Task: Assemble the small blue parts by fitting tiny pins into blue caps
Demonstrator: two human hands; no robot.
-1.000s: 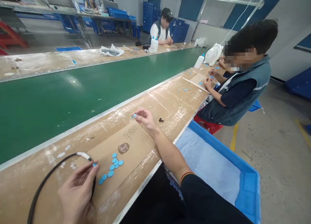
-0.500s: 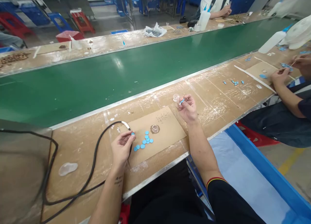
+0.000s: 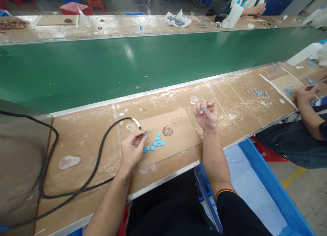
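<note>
My left hand pinches a small blue disc between thumb and fingertips, just over the left side of a cardboard sheet. Raised past the sheet's right edge, my right hand is closed on a small blue piece with a pale tip; its exact kind is too small to tell. Several flat blue discs lie loose on the cardboard. Behind them sits a small clear round dish, with tiny dark grains scattered farther back.
A black cable with a white end curves along the left. Another clear dish stands beyond my right hand. The green belt runs behind the bench. At right, a co-worker's hand is near blue pieces and a white bottle.
The camera view has tilted down and shifted. My right hand has turned, its fingers curling more around the blue piece. My left hand still pinches its disc.
</note>
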